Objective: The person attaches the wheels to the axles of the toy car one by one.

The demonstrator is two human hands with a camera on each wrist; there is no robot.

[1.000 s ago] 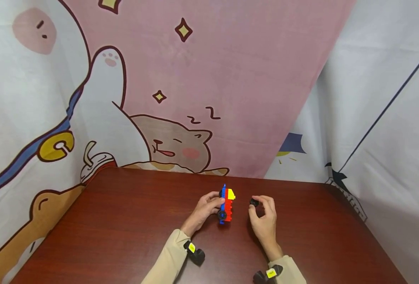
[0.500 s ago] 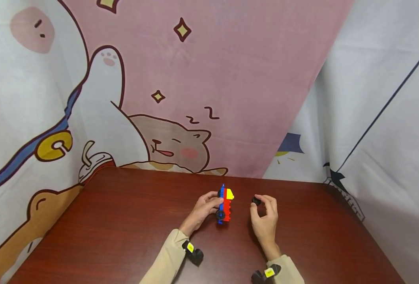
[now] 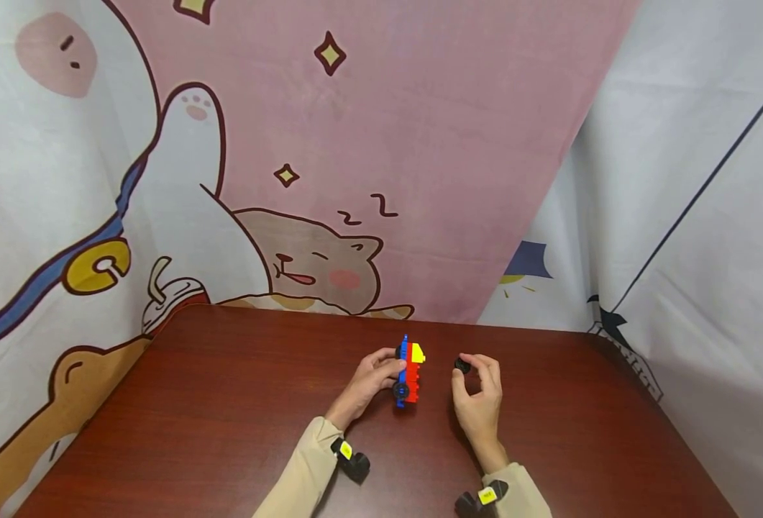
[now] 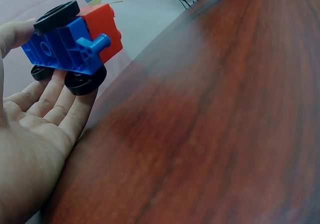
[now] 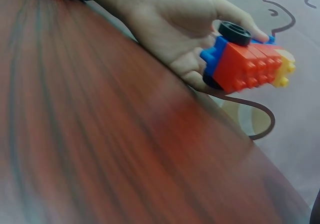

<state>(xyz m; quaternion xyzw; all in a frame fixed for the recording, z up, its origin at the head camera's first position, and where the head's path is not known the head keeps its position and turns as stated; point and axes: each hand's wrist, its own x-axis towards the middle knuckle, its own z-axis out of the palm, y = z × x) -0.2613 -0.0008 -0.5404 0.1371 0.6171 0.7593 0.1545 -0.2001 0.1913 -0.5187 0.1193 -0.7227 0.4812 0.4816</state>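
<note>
My left hand (image 3: 367, 387) grips a toy block car (image 3: 412, 374) by its sides, thumb on one side and fingers on the other. The car has a blue wheeled base (image 4: 60, 47), red studded blocks (image 5: 250, 64) and a yellow block (image 5: 285, 69) at one end. In the left wrist view its underside faces the camera, and three black wheels (image 4: 86, 82) show on it. Between thumb and fingertips, my right hand (image 3: 481, 414) pinches a loose black wheel (image 3: 462, 365), a short way right of the car.
Both hands are over a dark red-brown wooden table (image 3: 226, 417). Behind it hangs a pink cloth (image 3: 459, 144) with cartoon animals, and a white cloth (image 3: 698, 237) borders the right side. Each sleeved wrist carries a black camera (image 3: 354, 464).
The right hand has shifted slightly, the pinched wheel turning a little between its fingers. The left hand keeps the car nearly still while the head view drifts slightly.
</note>
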